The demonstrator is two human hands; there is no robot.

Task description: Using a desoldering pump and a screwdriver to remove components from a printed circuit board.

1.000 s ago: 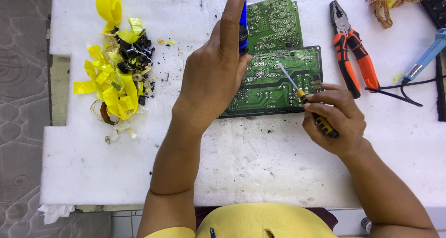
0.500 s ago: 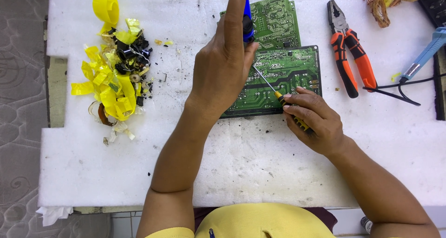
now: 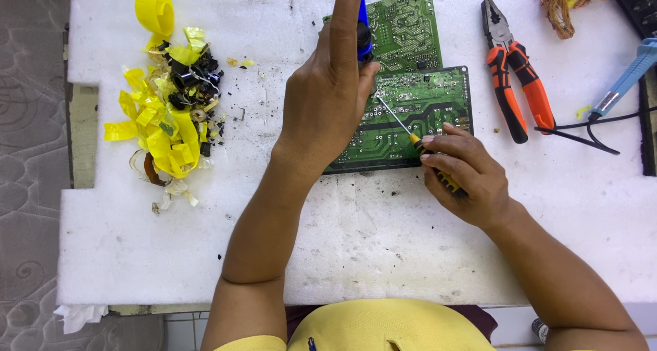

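A green rectangular printed circuit board point(image 3: 410, 115) lies solder side up on the white foam-covered bench point(image 3: 356, 234), its upper edge touching a second, smaller green circuit board point(image 3: 404, 29) set above it. The left hand point(image 3: 328, 104) rests over the near board's left part, its grip closed around a blue-handled upright tool point(image 3: 364, 29) whose lower end is hidden behind the fingers. The right hand point(image 3: 465, 173) sits at the board's lower right corner, its grip pinching a slim screwdriver with a yellow and black handle point(image 3: 428, 159); the thin metal shaft slants up and left, its tip on the board close to the left hand. To the right of the boards lie orange and black combination pliers point(image 3: 510, 70), jaws pointing away from the person, then a light blue tool handle point(image 3: 626, 77) with a black cable point(image 3: 582, 128). At the far right corner is a tangle of copper wire point(image 3: 564, 5). On the left of the bench sits a heap of yellow tape scraps and small black parts point(image 3: 168, 111).
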